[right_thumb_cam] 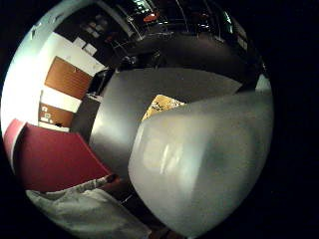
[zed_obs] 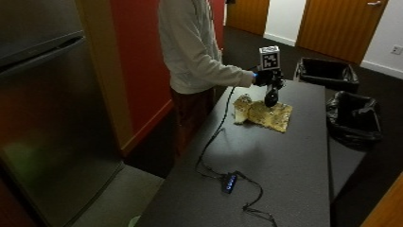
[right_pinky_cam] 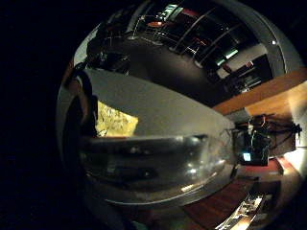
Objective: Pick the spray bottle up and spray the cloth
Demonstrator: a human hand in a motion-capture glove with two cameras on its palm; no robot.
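— Where's the bottle now?

— My gloved right hand point(zed_obs: 267, 78) is curled round the spray bottle point(zed_obs: 271, 97), holding it in the air just above the cloth point(zed_obs: 263, 114), which lies crumpled on the table point(zed_obs: 283, 156).

— How does it handle?

— Light, I'd guess: a smooth, rigid plastic body point(right_thumb_cam: 199, 164) that could slip. I'd grip high at the neck, one finger free for the trigger.

— And the cloth?

— Soft and limp; the spray shouldn't shift it.
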